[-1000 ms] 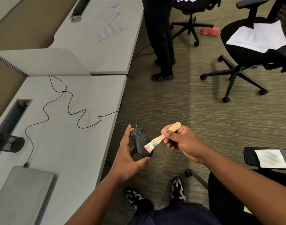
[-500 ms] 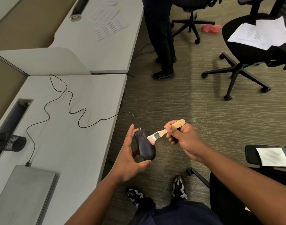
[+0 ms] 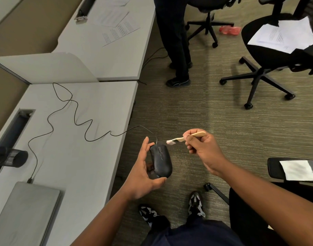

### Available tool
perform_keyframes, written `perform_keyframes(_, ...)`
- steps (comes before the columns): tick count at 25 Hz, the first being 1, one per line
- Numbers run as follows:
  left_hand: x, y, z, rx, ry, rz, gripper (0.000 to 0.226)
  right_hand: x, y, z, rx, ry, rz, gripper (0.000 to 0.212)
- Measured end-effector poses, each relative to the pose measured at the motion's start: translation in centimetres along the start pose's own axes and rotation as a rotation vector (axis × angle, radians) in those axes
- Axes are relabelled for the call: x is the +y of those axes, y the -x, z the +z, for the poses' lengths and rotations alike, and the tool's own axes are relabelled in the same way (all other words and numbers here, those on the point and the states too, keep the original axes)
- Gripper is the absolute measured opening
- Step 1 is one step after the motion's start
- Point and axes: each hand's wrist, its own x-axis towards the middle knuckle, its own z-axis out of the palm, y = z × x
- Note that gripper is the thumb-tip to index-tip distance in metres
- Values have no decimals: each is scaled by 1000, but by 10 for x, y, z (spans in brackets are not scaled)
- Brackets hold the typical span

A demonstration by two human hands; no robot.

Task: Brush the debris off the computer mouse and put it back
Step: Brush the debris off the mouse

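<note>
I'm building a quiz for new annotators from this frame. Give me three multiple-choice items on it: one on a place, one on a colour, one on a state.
1. Where is the computer mouse?
A. Lying on the desk
B. Held over the carpet beside the desk
C. On a chair seat

2. What colour is the brush handle?
A. Pale wood
B. Blue
C. Black

3. How do the brush bristles stand to the mouse?
A. Pressed on its middle
B. Tucked under it
C. Lifted clear, just past its cable end

Answers:
1 B: the left hand grips the mouse off the edge of the desk.
2 A: the handle shows tan in the right hand.
3 C: a gap shows between the bristles and the mouse.
</note>
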Motion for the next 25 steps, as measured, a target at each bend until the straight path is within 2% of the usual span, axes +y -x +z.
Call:
perform_keyframes(3,3,0,-1,-14,-4,-14,143,-4,-1,0,-6,-10,2,24)
perform_keyframes(7,8,2,-1,-52,-18,-27,145,-10,-3,2,-91,126,42,10)
perform_keyframes(12,8,6,1,-117,-33,-28,147,-7,-5,6,-110,218,-11,14)
perform_keyframes(19,10,9,2,-132,-6,-68,148,1,-9,10,-38,263,-6,10)
perform_keyframes(25,11,6,0,-94,21,-80,148,-8,-5,10,35,157,-35,12)
